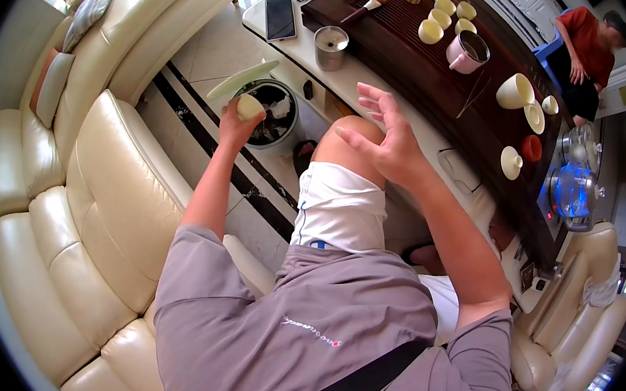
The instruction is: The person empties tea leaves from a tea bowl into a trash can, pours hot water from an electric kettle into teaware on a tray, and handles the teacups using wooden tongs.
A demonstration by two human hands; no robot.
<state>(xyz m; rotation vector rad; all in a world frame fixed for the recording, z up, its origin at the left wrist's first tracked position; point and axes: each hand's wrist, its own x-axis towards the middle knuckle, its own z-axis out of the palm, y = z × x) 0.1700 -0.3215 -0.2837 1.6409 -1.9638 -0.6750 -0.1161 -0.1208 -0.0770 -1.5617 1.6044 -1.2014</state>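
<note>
My left hand grips a small pale cup over the near side of a round waste bin, which has dark and white refuse inside. The bin's pale green lid stands raised behind the cup. My right hand hangs above my right knee with its fingers apart and nothing in it. Beyond it is a dark wooden tea tray with several small yellow cups, a pink cup and a larger cream cup.
A phone and a steel canister lie along the table edge. Glasses rest nearer me. A blue-lit glass kettle stands at the right. Another person sits beyond the table. A cream sofa fills the left.
</note>
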